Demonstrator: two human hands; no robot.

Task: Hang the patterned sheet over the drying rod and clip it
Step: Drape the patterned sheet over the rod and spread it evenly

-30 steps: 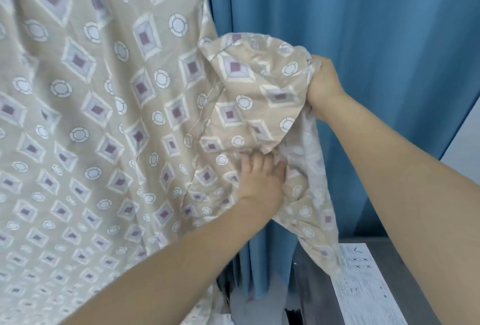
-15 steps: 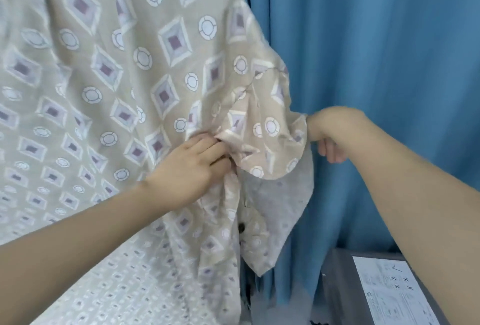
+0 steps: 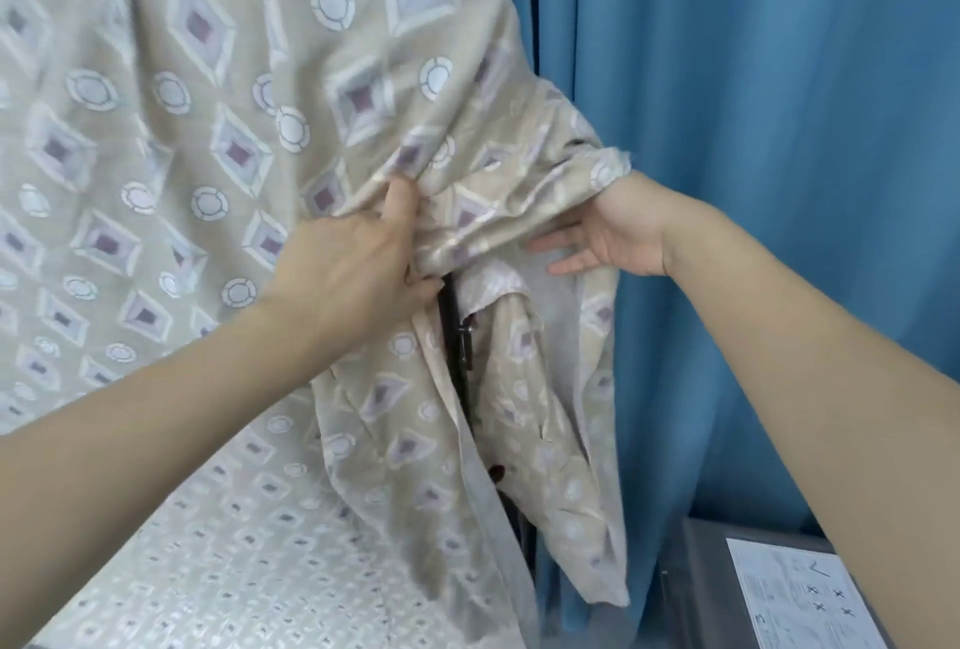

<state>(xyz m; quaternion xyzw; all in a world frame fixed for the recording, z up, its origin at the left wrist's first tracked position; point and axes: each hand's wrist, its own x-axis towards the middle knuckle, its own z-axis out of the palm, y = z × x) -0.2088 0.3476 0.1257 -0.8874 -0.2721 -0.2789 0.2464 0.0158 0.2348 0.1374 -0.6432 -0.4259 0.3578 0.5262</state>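
- Two hands working the sheet (image 3: 218, 139)'s right end: left hand (image 3: 358, 264) pinching a fold, right hand (image 3: 608, 238) spread flat under the bunch.
- Draping step; bunch needing spreading next, then clipping.

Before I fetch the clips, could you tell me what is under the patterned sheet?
A dark upright rack post shows through the gap in the patterned sheet. The drying rod itself is covered.

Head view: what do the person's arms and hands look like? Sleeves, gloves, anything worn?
Both forearms are bare as far as the frame shows, with no sleeve in view. The left hand and right hand wear no gloves. No ring, watch or wristband is visible on either.
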